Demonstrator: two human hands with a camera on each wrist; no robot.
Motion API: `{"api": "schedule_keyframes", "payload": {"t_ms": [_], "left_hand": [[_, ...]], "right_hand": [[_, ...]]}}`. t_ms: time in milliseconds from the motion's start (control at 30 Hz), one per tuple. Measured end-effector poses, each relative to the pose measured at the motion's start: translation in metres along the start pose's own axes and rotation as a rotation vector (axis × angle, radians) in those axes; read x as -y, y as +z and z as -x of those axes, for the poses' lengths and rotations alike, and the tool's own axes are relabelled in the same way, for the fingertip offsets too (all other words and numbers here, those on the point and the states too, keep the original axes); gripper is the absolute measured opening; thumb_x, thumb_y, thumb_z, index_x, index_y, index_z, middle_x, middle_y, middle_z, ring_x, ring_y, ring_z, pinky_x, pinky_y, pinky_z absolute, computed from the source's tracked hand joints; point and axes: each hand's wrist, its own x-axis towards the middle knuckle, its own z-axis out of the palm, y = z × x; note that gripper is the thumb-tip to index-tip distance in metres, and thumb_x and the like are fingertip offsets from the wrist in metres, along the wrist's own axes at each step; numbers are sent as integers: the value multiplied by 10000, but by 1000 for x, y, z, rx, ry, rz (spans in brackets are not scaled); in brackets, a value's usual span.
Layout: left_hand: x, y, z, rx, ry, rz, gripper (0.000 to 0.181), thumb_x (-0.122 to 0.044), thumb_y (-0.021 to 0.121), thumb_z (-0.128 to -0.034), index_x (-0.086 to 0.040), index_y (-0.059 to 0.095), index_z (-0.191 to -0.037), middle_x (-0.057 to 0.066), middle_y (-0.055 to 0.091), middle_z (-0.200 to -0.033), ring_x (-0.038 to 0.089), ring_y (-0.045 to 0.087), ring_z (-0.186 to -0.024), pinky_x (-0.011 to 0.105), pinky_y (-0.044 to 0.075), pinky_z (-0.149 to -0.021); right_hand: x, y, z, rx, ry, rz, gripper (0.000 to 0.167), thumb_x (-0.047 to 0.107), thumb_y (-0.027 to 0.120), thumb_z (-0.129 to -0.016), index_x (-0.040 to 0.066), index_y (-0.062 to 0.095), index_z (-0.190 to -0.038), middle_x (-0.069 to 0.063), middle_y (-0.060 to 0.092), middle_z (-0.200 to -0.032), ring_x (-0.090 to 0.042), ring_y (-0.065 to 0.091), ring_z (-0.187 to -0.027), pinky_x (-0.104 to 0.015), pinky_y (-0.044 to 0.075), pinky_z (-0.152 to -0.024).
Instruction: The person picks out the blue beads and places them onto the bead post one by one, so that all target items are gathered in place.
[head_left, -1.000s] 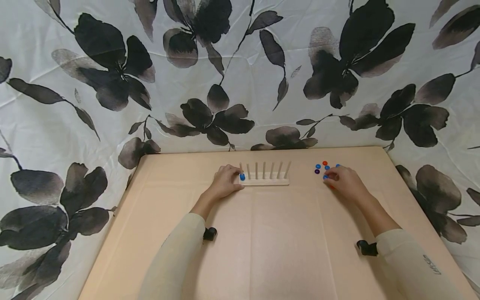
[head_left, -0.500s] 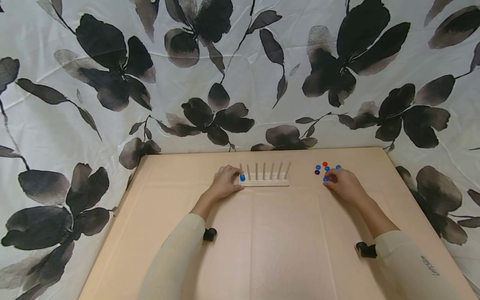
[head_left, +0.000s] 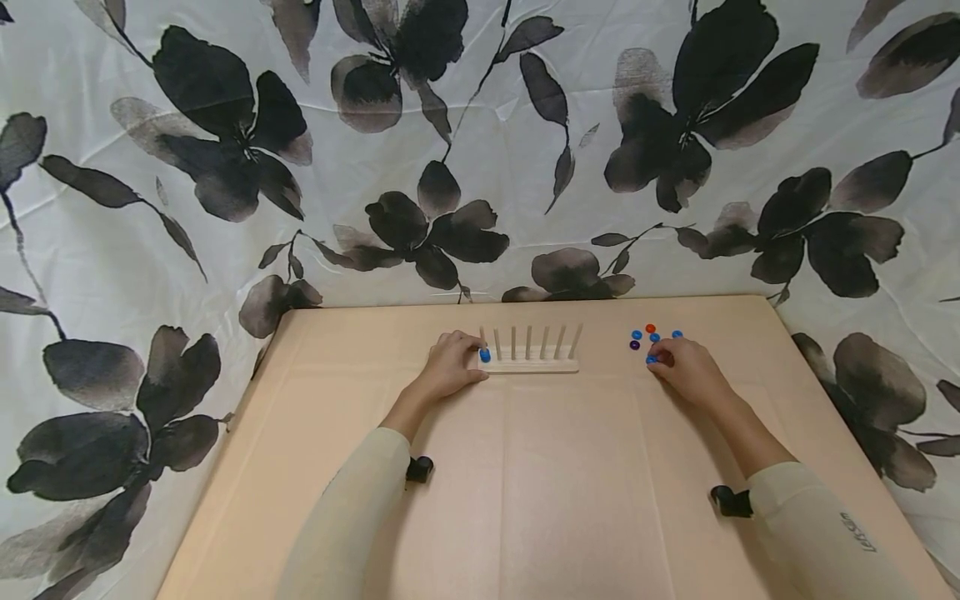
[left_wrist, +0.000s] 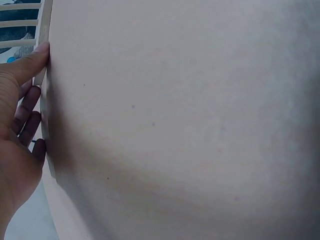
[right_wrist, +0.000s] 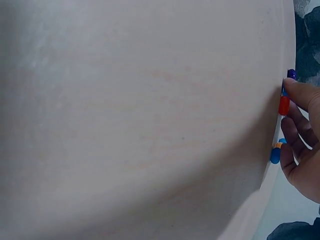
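Observation:
My left hand (head_left: pixel 450 364) holds the left end of a wooden peg rack (head_left: pixel 536 365). In the left wrist view its thumb (left_wrist: pixel 37 57) lies on the rack's base, with the other fingers curled beside the end. Blue beads (head_left: pixel 485 356) sit on the leftmost peg; the other pegs are bare. Over to the right, my right hand (head_left: pixel 690 371) pinches a blue bead (head_left: pixel 651 359) between thumb and forefinger, low at the tabletop. A red bead (right_wrist: pixel 284 105) shows just by that thumb in the right wrist view, where the pinched bead is mostly hidden.
Loose beads lie beyond the right hand: a red bead (head_left: pixel 650 328), a dark purple bead (head_left: pixel 634 345) and several blue ones, including a blue bead (head_left: pixel 677 334) behind the knuckles. The light tabletop (head_left: pixel 562 483) ends at a floral cloth (head_left: pixel 480 150).
My right hand has shifted slightly toward me with the blue bead at its fingertips. The red bead seen beneath it in the head view is now hidden. My left hand stays on the rack.

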Motion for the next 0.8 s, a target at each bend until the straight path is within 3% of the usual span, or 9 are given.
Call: {"api": "schedule_keyframes", "payload": {"t_ms": [367,800], "left_hand": [[-3,0,-3,-12,-11,8,533,-293,861,-851,-138,666,-1322,80,589,-1344,294,455,-1319,517,336,-1134],[-5,1,-7,-19,-25,13,535,-289,854,-858,-138,660,-1333,83,584,-1356,297,447,-1331,520,332,-1139]], "right_hand": [[1,-5,-2,10,35,-38,236,194,728,-975,37,645,-1130,-128,667,-961,-285,570,-892,-408,501,-797],[11,-10,-9,-82,-63,-84,234,157,749,-943,28,653,-1112,-136,684,-963,-300,616,-918,-435,518,-819]]}}
